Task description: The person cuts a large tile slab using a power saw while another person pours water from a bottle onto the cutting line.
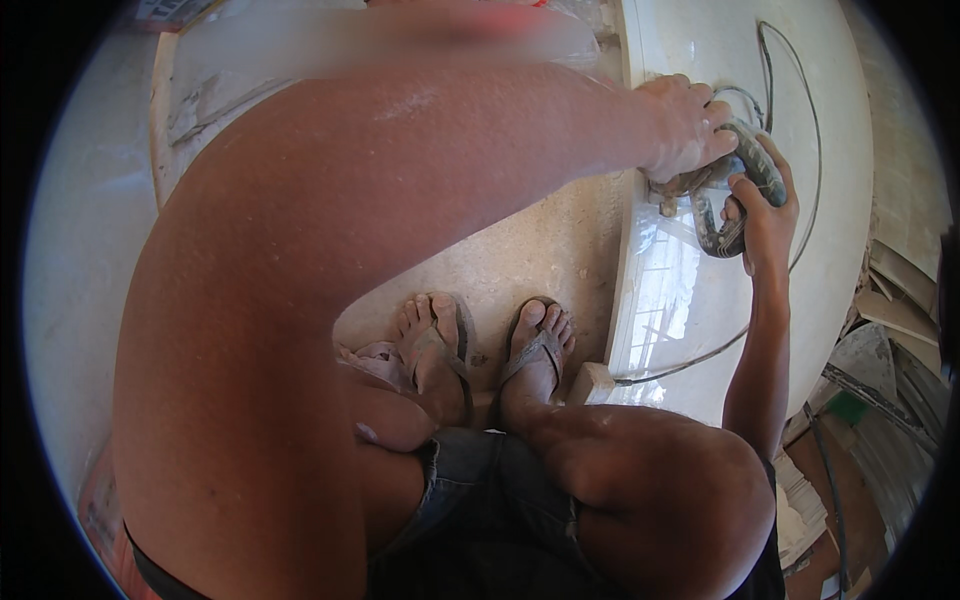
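A dusty, dark hand-held power tool (718, 238) with a looped handle rests on a glossy pale slab (672, 330) at the right. My left hand (682, 130) is closed over the front top of the tool, with the left arm stretched across the view. My right hand (765, 215) is wrapped round the tool's looped handle, thumb on its inner side. The underside of the tool is hidden by my hands and the tool's body.
A black cable (818, 150) curves over the slab. My sandalled feet (435, 355) stand on a dusty floor (500, 250), beside a small block (590, 383) at the slab's edge. Broken boards and offcuts (895, 310) lie at the far right. The top middle is blurred.
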Motion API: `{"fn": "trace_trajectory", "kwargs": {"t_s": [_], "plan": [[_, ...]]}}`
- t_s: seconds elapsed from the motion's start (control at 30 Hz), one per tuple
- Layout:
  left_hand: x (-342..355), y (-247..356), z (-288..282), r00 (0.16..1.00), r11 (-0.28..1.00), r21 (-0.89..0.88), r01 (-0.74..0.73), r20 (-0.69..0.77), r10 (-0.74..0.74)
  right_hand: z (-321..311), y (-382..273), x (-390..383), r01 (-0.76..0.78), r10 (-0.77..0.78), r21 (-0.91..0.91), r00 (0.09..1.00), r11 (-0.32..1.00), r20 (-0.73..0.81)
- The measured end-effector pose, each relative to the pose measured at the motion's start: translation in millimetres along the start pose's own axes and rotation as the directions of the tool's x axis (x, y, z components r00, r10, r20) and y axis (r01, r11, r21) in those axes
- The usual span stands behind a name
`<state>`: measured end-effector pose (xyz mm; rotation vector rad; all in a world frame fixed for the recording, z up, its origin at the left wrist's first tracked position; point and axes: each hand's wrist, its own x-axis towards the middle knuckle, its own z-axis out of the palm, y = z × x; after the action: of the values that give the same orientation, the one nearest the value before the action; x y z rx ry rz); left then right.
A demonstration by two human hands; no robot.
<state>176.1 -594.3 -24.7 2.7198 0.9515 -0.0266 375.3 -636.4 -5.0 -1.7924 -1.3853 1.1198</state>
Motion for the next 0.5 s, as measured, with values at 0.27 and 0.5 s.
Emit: {"fn": "trace_trajectory", "kwargs": {"t_s": [0.27,0.5], "plan": [[0.1,4.6,3.7,1.0,1.0,0.018,0.008,-0.007,-0.008,-1.7,4.3,-2.8,-0.001,0.001,0.0,1.0,1.0,-0.003],[-1.1,9.5,-1.3,0.998,0.999,0.014,0.033,0.052,-0.034,-1.8,3.3,-6.3,-0.005,0.005,-0.004,1.0,1.0,-0.005]]}}
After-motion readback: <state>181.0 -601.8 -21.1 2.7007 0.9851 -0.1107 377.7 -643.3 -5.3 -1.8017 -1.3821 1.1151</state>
